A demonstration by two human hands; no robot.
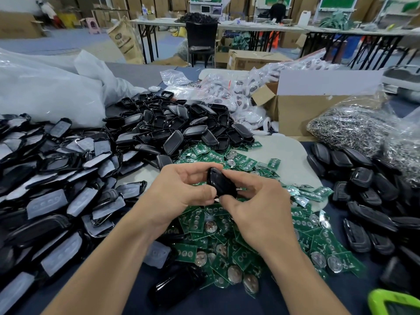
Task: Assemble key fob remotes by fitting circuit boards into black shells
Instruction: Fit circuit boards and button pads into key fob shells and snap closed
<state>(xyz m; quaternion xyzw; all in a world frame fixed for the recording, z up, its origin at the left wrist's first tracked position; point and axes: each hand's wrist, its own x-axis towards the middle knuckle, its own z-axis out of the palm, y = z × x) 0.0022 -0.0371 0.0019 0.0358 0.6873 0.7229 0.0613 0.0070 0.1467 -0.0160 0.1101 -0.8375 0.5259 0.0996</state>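
I hold the black shell (221,183) pinched between the curled fingers of my left hand (177,192) and right hand (256,201), just above the heap of green circuit boards (227,242), and I reckon even pressure along its seam, thumbs opposed, closes it flush.

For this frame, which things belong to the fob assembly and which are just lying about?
In use: small black plastic shell gripped by left hand and right hand; heap of green circuit boards; pile of empty black shells.
Lying about: brown cardboard box; clear bag of small metal parts; crumpled white plastic sack; bright green object, lower right.
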